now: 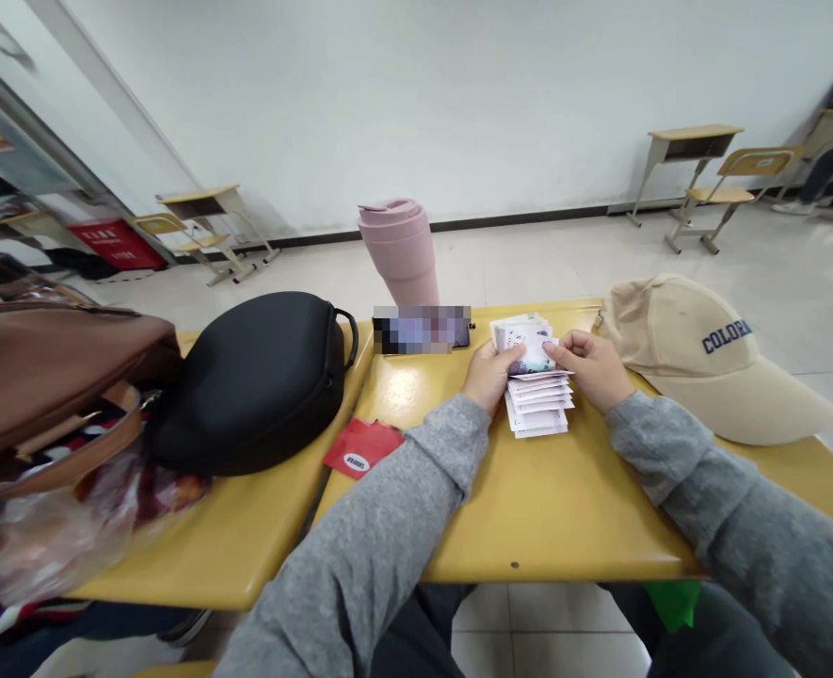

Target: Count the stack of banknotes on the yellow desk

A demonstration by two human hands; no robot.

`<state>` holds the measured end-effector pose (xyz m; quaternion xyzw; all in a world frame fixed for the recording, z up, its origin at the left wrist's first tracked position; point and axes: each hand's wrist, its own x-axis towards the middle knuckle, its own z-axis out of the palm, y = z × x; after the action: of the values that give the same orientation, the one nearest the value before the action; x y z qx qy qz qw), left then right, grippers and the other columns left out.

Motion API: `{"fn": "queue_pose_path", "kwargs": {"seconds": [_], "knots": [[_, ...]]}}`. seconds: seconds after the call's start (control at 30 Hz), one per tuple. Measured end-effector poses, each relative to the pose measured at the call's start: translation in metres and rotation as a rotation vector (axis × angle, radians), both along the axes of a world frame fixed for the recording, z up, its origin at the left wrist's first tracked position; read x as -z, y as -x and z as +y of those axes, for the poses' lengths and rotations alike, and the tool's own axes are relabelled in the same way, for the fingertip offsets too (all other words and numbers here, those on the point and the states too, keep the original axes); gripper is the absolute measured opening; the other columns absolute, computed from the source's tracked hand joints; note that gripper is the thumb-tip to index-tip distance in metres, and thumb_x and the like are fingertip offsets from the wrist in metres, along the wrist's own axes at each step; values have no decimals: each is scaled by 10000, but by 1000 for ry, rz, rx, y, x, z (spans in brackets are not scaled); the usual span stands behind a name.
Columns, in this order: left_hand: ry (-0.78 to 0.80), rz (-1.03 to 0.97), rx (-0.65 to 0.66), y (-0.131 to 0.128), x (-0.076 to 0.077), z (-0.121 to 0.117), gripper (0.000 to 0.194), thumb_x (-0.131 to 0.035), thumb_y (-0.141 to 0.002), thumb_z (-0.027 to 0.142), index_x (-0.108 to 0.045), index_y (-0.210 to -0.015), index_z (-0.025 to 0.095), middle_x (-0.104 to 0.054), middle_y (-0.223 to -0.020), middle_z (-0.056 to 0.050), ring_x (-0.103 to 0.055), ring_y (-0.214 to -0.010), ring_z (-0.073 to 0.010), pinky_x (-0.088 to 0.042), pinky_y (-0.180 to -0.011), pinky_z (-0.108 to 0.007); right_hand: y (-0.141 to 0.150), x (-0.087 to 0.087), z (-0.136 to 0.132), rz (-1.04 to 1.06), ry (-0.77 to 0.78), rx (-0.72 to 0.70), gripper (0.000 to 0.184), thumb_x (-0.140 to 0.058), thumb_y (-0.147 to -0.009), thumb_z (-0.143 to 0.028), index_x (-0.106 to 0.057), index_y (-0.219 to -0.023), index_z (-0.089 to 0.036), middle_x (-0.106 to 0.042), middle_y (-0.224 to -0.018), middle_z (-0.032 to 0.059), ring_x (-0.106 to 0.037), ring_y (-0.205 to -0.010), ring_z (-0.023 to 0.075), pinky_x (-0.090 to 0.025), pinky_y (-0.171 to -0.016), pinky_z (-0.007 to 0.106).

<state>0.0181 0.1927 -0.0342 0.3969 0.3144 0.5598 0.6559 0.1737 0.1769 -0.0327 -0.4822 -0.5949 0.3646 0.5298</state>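
Observation:
Both my hands meet over a yellow desk (pixel 557 508). My left hand (pixel 490 375) is closed around a stack of cards (pixel 527 337), thumb on top. My right hand (pixel 591 367) pinches the top card of that stack from the right side. Below the hands, several white cards (pixel 539 407) lie fanned in an overlapping column on the desk. Grey sleeves cover both my arms.
A beige cap (pixel 705 363) lies to the right, a pink cup (pixel 402 250) and a phone (pixel 422 331) behind. A red card box (pixel 361 447), a black case (pixel 253 381) and a brown bag (pixel 41 377) sit left. Desks and chairs stand along the wall.

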Motion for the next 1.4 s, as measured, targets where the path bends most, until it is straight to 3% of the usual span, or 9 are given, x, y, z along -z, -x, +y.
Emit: {"fn": "queue_pose_path", "kwargs": {"seconds": [0.47, 0.77, 0.9, 1.17, 1.4], "knots": [[-20, 2, -4, -2, 3, 0, 344, -725, -649, 375, -664, -881, 129, -701, -887, -83, -646, -808, -185, -460, -840, -352, -3, 5, 6, -67, -82, 17, 249, -658, -726, -368, -507, -653, -185, -471, -592, -34, -392, -539, 96, -324, -527, 251], [-14, -6, -20, -2, 1, -2, 338, -724, -659, 386, -662, -861, 122, -696, -767, -70, -657, -822, -201, -462, -851, -351, 1, -1, 1, 56, -52, -40, 268, -684, -703, -385, -507, -696, -183, -491, -601, -39, -422, -540, 94, -321, -511, 238], [4, -18, -24, -2, 1, -1, 342, -726, -661, 383, -663, -856, 110, -701, -794, -81, -661, -817, -200, -466, -857, -353, 1, -1, 1, 55, -35, -48, 287, -672, -719, -397, -483, -668, -187, -448, -559, -50, -380, -503, 85, -281, -482, 236], [65, -73, -41, -1, -1, 0, 307, -703, -697, 370, -657, -855, 112, -711, -831, -93, -665, -877, -214, -455, -901, -368, 0, 2, 2, 96, -38, -92, 238, -696, -704, -357, -544, -779, -191, -489, -572, -57, -425, -520, 92, -325, -520, 238], [82, -79, -68, -1, -8, -4, 254, -673, -731, 336, -658, -843, 108, -714, -848, -102, -662, -900, -223, -446, -917, -376, 3, -3, -2, 182, -21, -146, 262, -666, -727, -412, -531, -689, -190, -480, -569, -48, -436, -536, 97, -359, -520, 239]]}}
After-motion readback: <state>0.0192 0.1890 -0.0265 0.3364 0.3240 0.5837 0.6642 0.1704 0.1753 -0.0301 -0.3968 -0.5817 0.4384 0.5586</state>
